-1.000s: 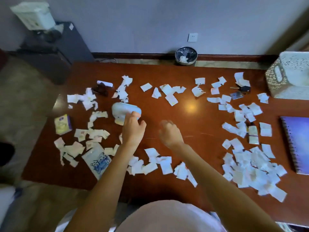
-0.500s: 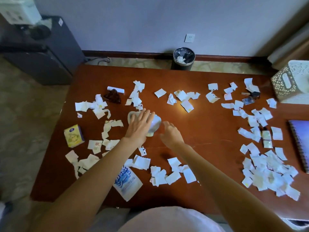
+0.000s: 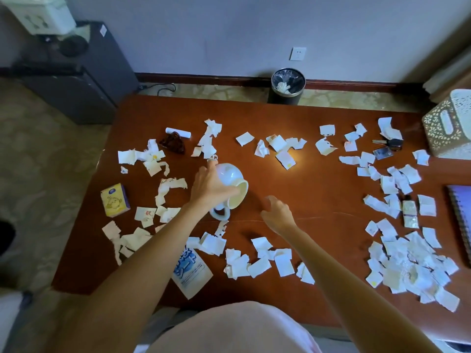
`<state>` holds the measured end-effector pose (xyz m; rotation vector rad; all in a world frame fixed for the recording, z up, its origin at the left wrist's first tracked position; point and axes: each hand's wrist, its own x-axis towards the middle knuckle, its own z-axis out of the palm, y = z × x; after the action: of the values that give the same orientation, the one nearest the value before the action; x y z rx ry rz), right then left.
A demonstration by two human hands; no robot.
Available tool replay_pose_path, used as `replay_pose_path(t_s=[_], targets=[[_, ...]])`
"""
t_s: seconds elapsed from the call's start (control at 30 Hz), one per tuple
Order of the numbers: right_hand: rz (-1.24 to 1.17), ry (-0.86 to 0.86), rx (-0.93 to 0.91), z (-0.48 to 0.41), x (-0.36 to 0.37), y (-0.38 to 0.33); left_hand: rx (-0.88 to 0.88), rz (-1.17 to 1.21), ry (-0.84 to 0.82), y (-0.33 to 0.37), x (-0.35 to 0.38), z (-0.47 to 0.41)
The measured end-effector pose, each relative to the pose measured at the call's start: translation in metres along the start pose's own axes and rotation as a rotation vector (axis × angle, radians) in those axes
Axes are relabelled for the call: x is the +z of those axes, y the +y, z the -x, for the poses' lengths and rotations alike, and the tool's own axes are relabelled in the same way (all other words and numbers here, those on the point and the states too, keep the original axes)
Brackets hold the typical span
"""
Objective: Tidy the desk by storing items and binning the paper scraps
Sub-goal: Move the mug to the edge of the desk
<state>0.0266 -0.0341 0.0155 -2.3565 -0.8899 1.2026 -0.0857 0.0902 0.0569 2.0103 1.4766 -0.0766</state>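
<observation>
Your left hand [image 3: 209,186] now grips the glossy white ceramic mug [image 3: 230,186] and has tipped it on its side, mouth towards you and looped handle low against the red-brown wooden desk [image 3: 305,197], where half a second ago it only covered the mug. Your right hand [image 3: 277,212] has drawn back just right of it, loosely curled and holding nothing. So storing has begun, while the torn white paper scraps [image 3: 410,261] lie uncollected and the round black bin [image 3: 286,86] waits beyond the far edge.
</observation>
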Motion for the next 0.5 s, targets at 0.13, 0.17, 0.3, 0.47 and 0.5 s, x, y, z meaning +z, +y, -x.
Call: replay_pose_path(t_s=[0.13,0.17,0.3,0.47,0.5], targets=[[-0.14,-0.076,-0.037,0.006,0.014,-0.011,-0.197,0.453,0.017,-0.01,-0.016,0.004],[-0.177,-0.104,-0.053,0.007,0.019,-0.017,-0.258,0.562,0.016,-0.016,-0.02,0.005],[-0.413,-0.128,-0.084,0.008,0.046,-0.049,-0.43,0.931,0.017,-0.055,-0.039,0.001],[-0.492,-0.009,-0.069,-0.004,0.103,-0.116,-0.465,1.126,0.038,-0.136,-0.076,-0.002],[-0.46,0.023,-0.068,-0.005,0.119,-0.132,-0.486,1.141,0.05,-0.156,-0.085,-0.003]])
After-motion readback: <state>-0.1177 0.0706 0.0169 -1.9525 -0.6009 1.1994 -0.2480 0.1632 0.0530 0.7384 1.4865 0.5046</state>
